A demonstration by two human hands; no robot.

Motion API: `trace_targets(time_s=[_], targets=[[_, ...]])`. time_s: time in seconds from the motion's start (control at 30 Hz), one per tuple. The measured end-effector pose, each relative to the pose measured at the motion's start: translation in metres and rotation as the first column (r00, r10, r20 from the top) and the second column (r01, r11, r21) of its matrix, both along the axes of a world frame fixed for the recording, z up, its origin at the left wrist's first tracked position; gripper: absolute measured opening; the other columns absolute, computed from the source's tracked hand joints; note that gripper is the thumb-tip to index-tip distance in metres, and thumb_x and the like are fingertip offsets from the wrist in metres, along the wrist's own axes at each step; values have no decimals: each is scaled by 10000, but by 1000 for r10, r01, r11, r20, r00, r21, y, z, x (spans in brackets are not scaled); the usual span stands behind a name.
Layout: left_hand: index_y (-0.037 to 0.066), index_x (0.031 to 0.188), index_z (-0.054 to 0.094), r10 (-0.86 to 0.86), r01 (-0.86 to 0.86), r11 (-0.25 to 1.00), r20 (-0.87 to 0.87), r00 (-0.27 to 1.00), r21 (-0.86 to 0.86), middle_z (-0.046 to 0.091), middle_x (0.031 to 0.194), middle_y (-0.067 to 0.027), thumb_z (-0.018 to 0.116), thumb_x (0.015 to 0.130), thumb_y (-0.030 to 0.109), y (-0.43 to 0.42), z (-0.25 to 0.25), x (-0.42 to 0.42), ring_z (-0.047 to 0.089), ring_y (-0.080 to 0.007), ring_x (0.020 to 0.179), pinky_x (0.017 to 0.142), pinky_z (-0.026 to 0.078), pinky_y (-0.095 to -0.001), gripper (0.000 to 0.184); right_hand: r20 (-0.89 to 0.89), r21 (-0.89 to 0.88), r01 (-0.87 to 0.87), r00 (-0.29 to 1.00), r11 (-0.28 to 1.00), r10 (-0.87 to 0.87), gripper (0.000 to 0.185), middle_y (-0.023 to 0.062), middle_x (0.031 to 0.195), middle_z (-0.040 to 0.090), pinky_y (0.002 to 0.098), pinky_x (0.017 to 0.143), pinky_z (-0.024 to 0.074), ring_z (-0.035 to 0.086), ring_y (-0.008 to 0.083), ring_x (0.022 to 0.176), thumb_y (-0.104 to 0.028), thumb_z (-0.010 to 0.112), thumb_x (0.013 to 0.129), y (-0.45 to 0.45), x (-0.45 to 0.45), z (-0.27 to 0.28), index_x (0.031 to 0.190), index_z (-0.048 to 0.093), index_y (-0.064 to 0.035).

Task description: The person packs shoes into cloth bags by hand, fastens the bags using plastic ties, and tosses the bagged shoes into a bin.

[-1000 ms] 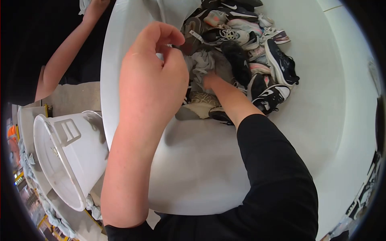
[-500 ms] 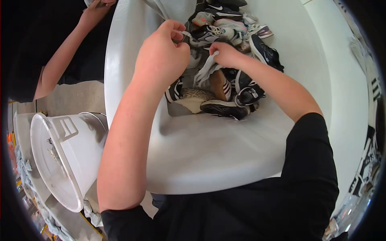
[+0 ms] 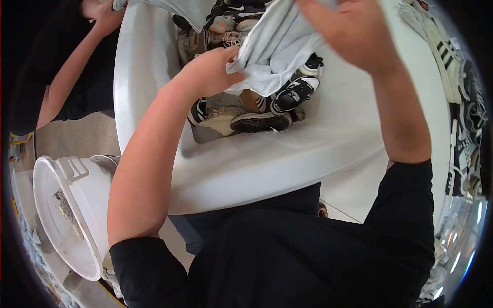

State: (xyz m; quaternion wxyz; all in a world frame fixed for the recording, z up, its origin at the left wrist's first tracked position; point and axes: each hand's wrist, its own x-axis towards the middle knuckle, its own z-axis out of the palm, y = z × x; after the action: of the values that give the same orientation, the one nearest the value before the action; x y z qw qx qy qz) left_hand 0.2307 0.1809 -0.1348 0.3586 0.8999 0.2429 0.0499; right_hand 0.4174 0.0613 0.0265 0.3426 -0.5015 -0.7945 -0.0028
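Observation:
A pale grey-white cloth (image 3: pixel 281 54) is spread between my two hands above a pile of shoes in a white tub. My left hand (image 3: pixel 214 71) pinches its lower left edge between thumb and fingers. Up at the top of the view, my right hand (image 3: pixel 357 35) grips the cloth's upper right side, its fingertips partly cut off by the frame. Below the cloth lie a black-and-white sneaker (image 3: pixel 295 94), a dark shoe on its side (image 3: pixel 261 122) and a brown striped shoe (image 3: pixel 253 101). The cloth hides part of the pile.
The white tub (image 3: pixel 257 172) has a raised rim in front of me. A white bucket (image 3: pixel 90 192) lies tilted at the left. Another person's hand (image 3: pixel 107 16) holds light fabric at upper left. Several shoes (image 3: pixel 446 64) line the right edge.
My right hand has lifted the cloth from among the shoes and moved up and right. The left hand has come down onto the cloth's edge, and the view has shifted slightly.

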Motion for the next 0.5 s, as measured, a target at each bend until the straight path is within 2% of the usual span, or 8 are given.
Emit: trace_targets(time_s=[0.07, 0.1, 0.2, 0.23, 0.27, 0.4, 0.47, 0.5], targets=[[83, 1380, 576, 19, -16, 997, -43, 999, 76, 670, 1242, -174, 737, 891, 296, -7, -3, 4, 639, -346, 1137, 987, 493, -415, 558, 38, 181, -22, 999, 983, 16, 182, 28, 937, 606, 264, 866, 472, 577, 107, 923, 95, 559, 855, -9, 13, 32, 977, 583, -39], [60, 1312, 633, 35, -32, 994, 25, 999, -105, 703, 1171, -164, 746, 891, 333, -11, 4, 3, 665, -322, 1093, 959, 501, -401, 515, 51, 252, -21, 999, 967, 8, 203, 17, 926, 591, 255, 852, 456, 558, 93, 911, 112, 563, 845, -16, 16, 49, 978, 576, -40], [6, 1230, 665, 130, -124, 929, -7, 992, -350, 724, 1095, -103, 758, 910, 340, -14, 22, -6, 663, -198, 1015, 923, 508, -362, 472, -56, 402, 254, 966, 880, -253, 219, -1, 912, 589, 227, 791, 446, 541, 73, 857, 73, 575, 904, -42, 1, 67, 1083, 608, -47], [-10, 1235, 664, 77, -76, 922, -13, 997, -379, 720, 1099, -83, 768, 900, 371, -6, 27, -14, 635, -149, 1016, 922, 495, -341, 519, -75, 407, 303, 951, 861, -299, 230, -3, 908, 591, 223, 789, 448, 542, 68, 851, 62, 575, 918, -50, 19, 75, 1115, 614, -51], [-15, 1222, 668, 50, -68, 943, -64, 997, -327, 714, 1084, -67, 759, 904, 370, -7, 45, -26, 617, -141, 1001, 917, 478, -316, 508, -98, 411, 353, 934, 841, -344, 243, -5, 903, 593, 218, 787, 449, 542, 64, 846, 50, 576, 931, -59, 36, 83, 1146, 619, -55], [1, 1097, 719, 28, 20, 932, 127, 992, -362, 630, 838, 45, 764, 907, 339, 1, 80, -85, 530, -58, 784, 729, 429, -239, 391, -55, 583, 482, 826, 653, -561, 271, 0, 936, 627, 222, 797, 465, 570, 73, 870, 17, 565, 959, -92, 94, 105, 1210, 627, -63], [21, 1053, 740, 291, -244, 930, 143, 946, -276, 571, 748, 88, 764, 914, 326, -4, 87, -99, 470, -22, 696, 630, 373, -211, 336, 52, 669, 467, 747, 578, -663, 269, 8, 973, 651, 230, 803, 472, 583, 82, 892, 12, 557, 963, -105, 114, 113, 1212, 626, -60], [60, 1026, 764, 300, -250, 947, 283, 911, -201, 511, 698, 106, 748, 931, 313, -4, 90, -96, 434, -8, 658, 576, 333, -208, 270, 59, 668, 478, 730, 570, -681, 209, 21, 962, 683, 251, 791, 486, 604, 102, 888, -42, 553, 979, -106, 119, 112, 1154, 666, -47]])
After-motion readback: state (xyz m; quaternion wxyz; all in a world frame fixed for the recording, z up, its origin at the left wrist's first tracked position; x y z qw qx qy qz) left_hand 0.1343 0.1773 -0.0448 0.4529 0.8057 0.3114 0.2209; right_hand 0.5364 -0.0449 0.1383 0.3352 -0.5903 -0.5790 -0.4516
